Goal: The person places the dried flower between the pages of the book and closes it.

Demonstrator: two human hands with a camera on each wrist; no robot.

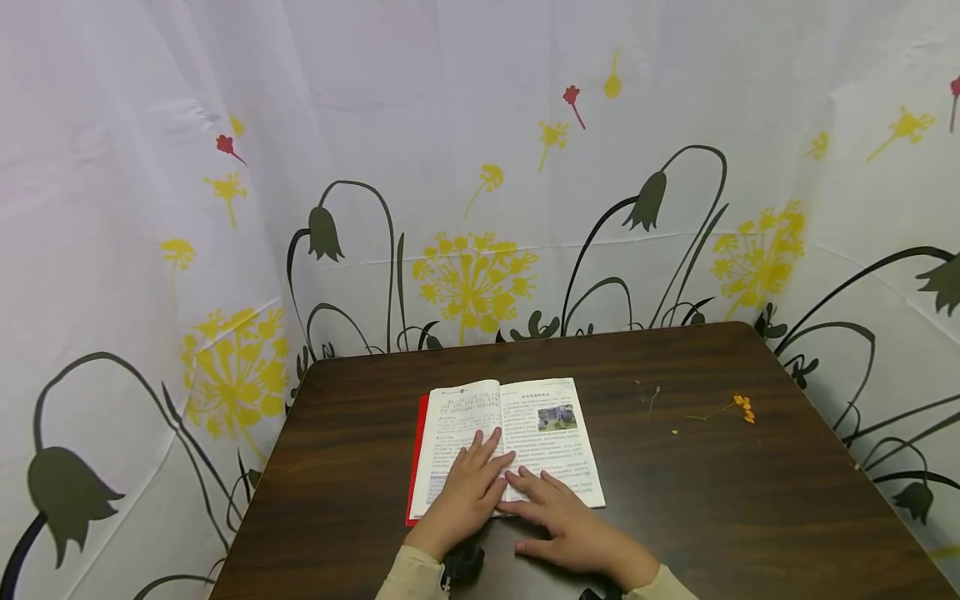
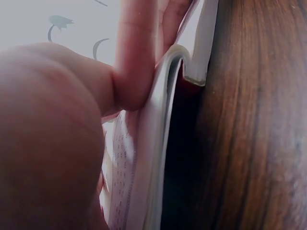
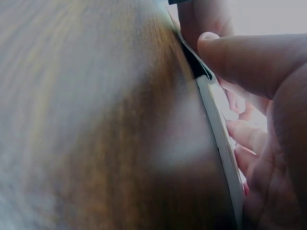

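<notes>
The left hand [image 1: 467, 492] has its grip straightened, fingers slightly apart, laid over the centre fold of the open book [image 1: 517, 433]. The right hand [image 1: 558, 521] has its grip spread on the lower right page. Neither grip is clamped. The left wrist view shows pages [image 2: 180, 52] arched above a dark gap, hidden in the head view. The book lies under both hands, extending toward 12 o'clock; the hands obstruct the lower fold. Its red cover [image 1: 415, 467] protrudes at 9 o'clock. On the counter [image 1: 337, 467], a yellow sprig [image 1: 743, 407] lies at 2 o'clock; a floral curtain [image 1: 450, 108] hangs beyond, at 12 o'clock.
</notes>
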